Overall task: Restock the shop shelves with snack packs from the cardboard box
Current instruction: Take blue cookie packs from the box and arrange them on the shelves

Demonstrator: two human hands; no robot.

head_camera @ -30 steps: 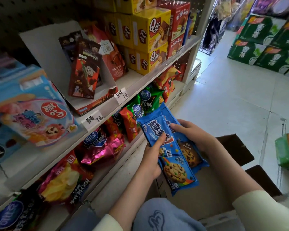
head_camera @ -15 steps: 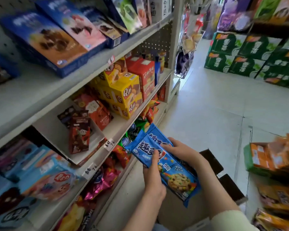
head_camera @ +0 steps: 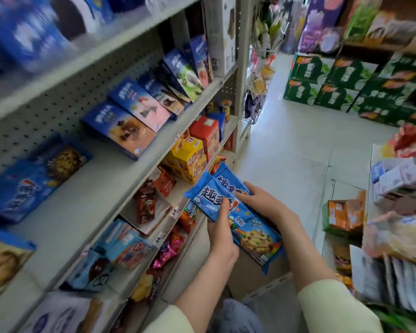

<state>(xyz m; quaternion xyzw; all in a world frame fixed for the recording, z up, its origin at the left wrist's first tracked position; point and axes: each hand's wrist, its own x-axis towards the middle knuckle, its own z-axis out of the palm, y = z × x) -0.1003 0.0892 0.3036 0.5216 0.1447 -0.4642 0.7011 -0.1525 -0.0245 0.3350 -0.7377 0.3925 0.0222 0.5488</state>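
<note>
Two blue cookie packs (head_camera: 252, 227) lie stacked, one over the other, held in both hands in front of the shelving. My left hand (head_camera: 222, 233) grips the stack from below, its thumb pressed on the top pack's front. My right hand (head_camera: 262, 200) holds the stack's right edge from the far side. Below the hands, a bare part of the cardboard box (head_camera: 247, 280) shows, mostly hidden by my arms and the packs. The grey metal shelves (head_camera: 120, 169) on the left carry blue cookie boxes, yellow and red boxes and bagged snacks.
Green drink cartons (head_camera: 334, 85) are stacked across the aisle at the back right. A second rack (head_camera: 399, 212) of packs and an orange-green box (head_camera: 344, 215) crowd the right side. Pale tiled floor (head_camera: 293, 150) runs between the two.
The view has swung upward, so higher shelves now show. Both hands have lifted the blue packs a little higher, closer to the shelf with the yellow boxes. The grip is unchanged.
</note>
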